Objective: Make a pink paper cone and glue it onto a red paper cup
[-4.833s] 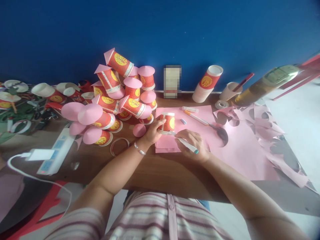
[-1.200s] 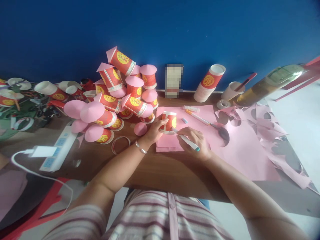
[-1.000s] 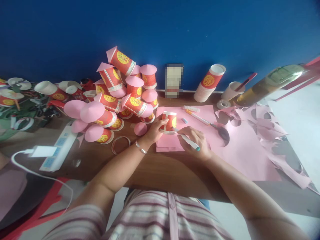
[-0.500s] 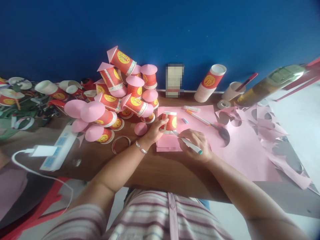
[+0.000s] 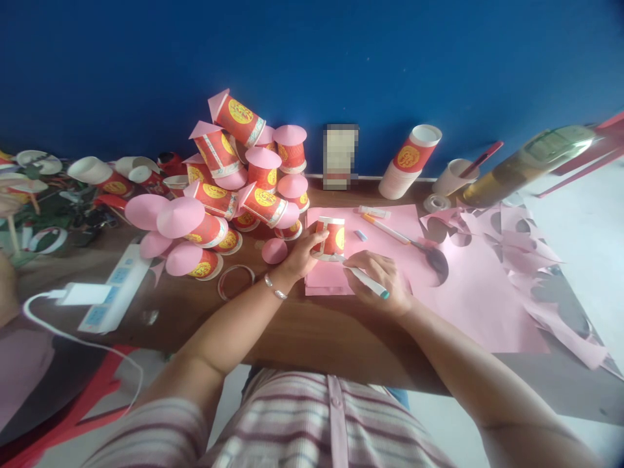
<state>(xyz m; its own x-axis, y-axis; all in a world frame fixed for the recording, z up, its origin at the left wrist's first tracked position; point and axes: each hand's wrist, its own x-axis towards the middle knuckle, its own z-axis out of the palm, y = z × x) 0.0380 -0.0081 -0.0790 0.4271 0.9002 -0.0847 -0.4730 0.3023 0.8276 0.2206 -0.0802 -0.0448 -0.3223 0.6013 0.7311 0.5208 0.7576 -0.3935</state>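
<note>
My left hand (image 5: 306,252) is closed around a red paper cup (image 5: 336,238) with a yellow emblem and a white band along its lower edge. Between the fingers of my right hand (image 5: 381,276) is a white marker pen (image 5: 369,281) with a green end, its tip at the cup's lower white band. Under both hands lies a stack of pink paper (image 5: 324,286). On that paper, a small blue-white piece (image 5: 360,235), a glue stick (image 5: 374,212) and an orange-white pen (image 5: 387,229) lie just beyond the cup.
Red cups with pink cone tops (image 5: 263,203) are piled to the left. A power strip (image 5: 113,290) with a plugged charger lies nearer. At right are scissors (image 5: 433,259), cut pink scraps (image 5: 524,237), a cup stack (image 5: 410,161), tape (image 5: 437,203) and a bottle (image 5: 526,166). Another person's hand (image 5: 6,201) shows at far left.
The marker in my right hand has shifted slightly left at its green end, with its tip a little further right along the band. Another person's hand has come into view at far left.
</note>
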